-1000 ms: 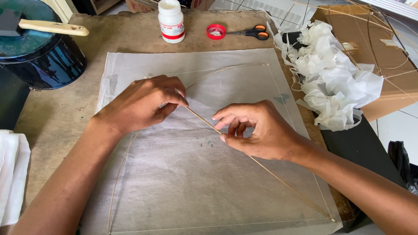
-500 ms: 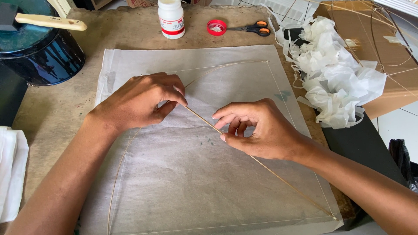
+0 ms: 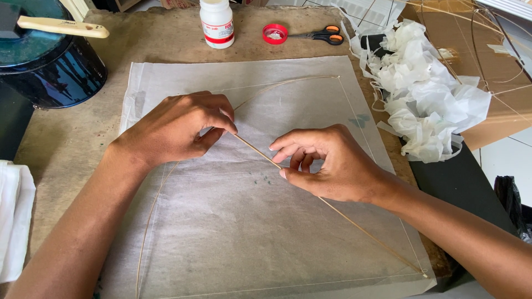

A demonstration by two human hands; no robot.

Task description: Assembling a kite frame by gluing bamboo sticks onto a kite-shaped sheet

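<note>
Both hands down on a sheet of thin white paper point(image 3: 233, 232) spread over the counter point(image 3: 61, 155). Left hand point(image 3: 177, 130) curled, thumb and forefinger pinched on the upper end of a thin straight stick point(image 3: 360, 224). Right hand point(image 3: 330, 166) half closed just beside it, fingertips bent down onto the same stick a little farther along. Stick laid diagonally across the paper, from between the hands down to the near right corner. A second, curved thin stick point(image 3: 147, 221) bowed along the left side of the paper and arching over the top toward the far right corner.

Off the near left edge, a folded white cloth point(image 3: 14, 221). Farther left, a dark blue round pot point(image 3: 52, 66) with a wooden-handled brush point(image 3: 61, 26) resting across its lid. To the right of the paper, a heap of crumpled white tissue point(image 3: 426, 99), and behind that a piece of brown cardboard point(image 3: 493, 66) with thin wire loops on it.

At the far edge of the counter, a white bottle with a red band point(image 3: 216, 23), uncapped; just to its right a red cap point(image 3: 275, 34); beside that, scissors point(image 3: 321, 36) with orange-and-black handles, lying flat.
</note>
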